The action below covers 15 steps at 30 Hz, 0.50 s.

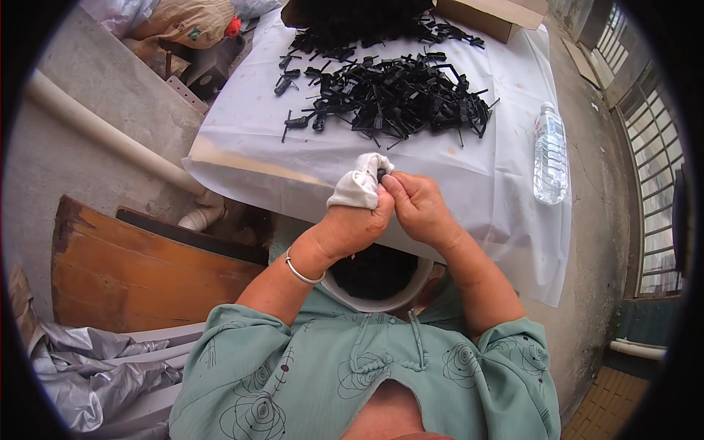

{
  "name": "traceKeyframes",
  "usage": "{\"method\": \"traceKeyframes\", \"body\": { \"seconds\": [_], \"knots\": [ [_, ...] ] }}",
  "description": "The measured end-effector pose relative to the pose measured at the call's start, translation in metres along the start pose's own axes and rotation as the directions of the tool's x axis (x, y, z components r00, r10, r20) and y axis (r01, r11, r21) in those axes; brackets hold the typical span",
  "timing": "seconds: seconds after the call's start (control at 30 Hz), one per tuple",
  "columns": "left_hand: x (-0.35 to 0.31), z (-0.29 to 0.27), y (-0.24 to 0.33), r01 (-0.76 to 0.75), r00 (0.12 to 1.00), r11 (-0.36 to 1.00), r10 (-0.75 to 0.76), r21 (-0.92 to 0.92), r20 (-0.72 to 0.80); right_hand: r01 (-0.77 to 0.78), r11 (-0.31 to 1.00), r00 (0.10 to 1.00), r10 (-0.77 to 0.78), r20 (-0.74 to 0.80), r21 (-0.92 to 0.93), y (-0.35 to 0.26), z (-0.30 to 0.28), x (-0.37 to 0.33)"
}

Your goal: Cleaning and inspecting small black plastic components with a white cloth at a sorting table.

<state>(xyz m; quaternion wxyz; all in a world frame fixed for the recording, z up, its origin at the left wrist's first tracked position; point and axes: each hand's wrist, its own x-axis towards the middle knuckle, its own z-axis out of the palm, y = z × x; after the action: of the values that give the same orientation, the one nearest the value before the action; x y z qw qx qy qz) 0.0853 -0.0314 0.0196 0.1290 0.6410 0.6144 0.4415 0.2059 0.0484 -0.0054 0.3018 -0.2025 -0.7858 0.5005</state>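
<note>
My left hand [358, 218], its fingers covered by a white cloth [357, 189], is closed on a small black plastic part [381, 175] above the table's near edge. Bare and closed, my right hand [423, 207] meets it there, thumb and finger pinching the same part; most of it is hidden by the fingers and cloth. Beyond the hands lies a loose pile of black plastic parts [400, 99] with thin tails, some scattered to its left. Below my wrists, a white bucket [423, 276] holds a dark mass whose pieces I cannot make out.
White plastic sheeting [242, 125] covers the table. At the far side is a cardboard box [495, 13] beside more black parts. A clear water bottle [550, 154] lies near the right edge. To the left are a pipe [110, 132] and an orange-brown board [139, 271].
</note>
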Motion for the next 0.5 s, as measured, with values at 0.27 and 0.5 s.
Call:
{"method": "traceKeyframes", "body": {
  "seconds": [0.27,0.5],
  "knots": [
    [0.015,-0.042,-0.011,-0.085,0.939,0.949,-0.025,0.302,0.344,-0.142,0.976,0.974,0.168,0.151,-0.168,-0.002,-0.041,0.015],
    [0.101,-0.011,-0.069,0.069,0.991,0.954,-0.099,0.293,0.088,0.038,0.918,0.961,-0.143,-0.239,-0.394,0.011,-0.036,0.019]
  ]
}}
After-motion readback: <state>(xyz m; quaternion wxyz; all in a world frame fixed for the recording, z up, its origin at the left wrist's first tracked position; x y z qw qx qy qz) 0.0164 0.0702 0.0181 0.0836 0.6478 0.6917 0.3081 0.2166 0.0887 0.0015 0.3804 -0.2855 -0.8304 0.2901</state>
